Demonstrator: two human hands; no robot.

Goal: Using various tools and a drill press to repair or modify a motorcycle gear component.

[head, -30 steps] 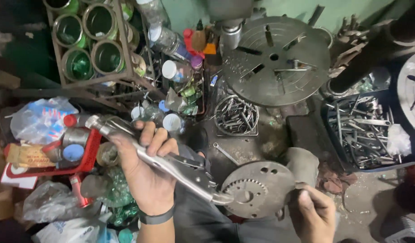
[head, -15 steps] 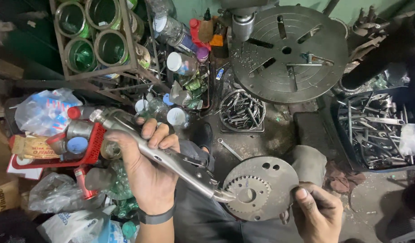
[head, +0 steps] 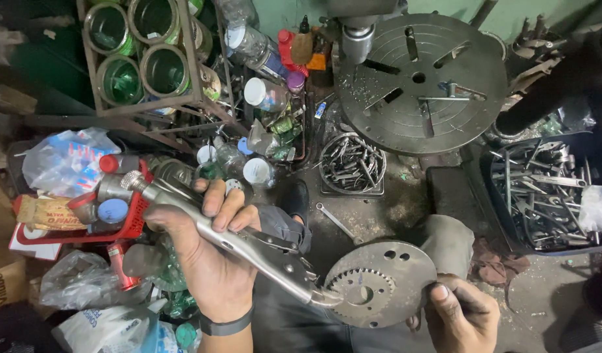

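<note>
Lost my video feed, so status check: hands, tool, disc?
Left hand gripping locking pliers, jaws at edge of toothed metal disc. Right hand holds disc's rim. Nothing between them.

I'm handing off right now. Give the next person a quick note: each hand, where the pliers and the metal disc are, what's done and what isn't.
Left hand: wrapped around the handles of the locking pliers.
Right hand: fingers grip the right edge of the round metal disc with a toothed centre.
Pliers nose meets the disc's left edge; whether it is clamped tight cannot be told.
Both are held in the air below the slotted drill-press table.
Done: pliers brought to the disc. Left: confirm the clamp.
</note>
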